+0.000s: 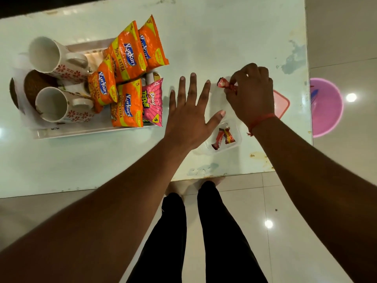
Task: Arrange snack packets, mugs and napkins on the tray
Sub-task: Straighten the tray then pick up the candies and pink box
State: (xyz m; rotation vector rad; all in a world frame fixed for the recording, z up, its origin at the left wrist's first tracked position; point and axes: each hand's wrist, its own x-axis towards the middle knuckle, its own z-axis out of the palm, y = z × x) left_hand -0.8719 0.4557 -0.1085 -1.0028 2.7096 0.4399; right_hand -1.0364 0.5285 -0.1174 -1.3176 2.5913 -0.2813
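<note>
The right hand point(252, 94) pinches a small red foil-wrapped sweet point(226, 85) between thumb and fingertips, its grip clamped on the wrapper's right end; the sweet's long axis runs roughly left to right, its free end pointing toward the shallow white rectangular tray point(85, 133); the left hand point(188, 115) hovers over or rests on the pale glossy tabletop point(204, 37) between sweet and tray, fingers straight and spread, holding nothing.

The tray lies well to the left of the pinched sweet; it already carries two white floral-patterned ceramic mugs point(57, 58) lying on their sides, several orange Kurkure snack packets point(127, 52) and one pink Bingo snack packet point(153, 103), the packets crowding its right half; any napkins I cannot pick out with certainty.

Near the right wrist a small clear plastic tub point(237, 137) holds more red wrapped sweets point(223, 135); a pink-rimmed plastic lid point(282, 105) lies just behind the hand.

So the carry looks to be leftward, and the open left hand sits nearer the tray, directly in that path; a hand-over or a reach across it seems likely.
</note>
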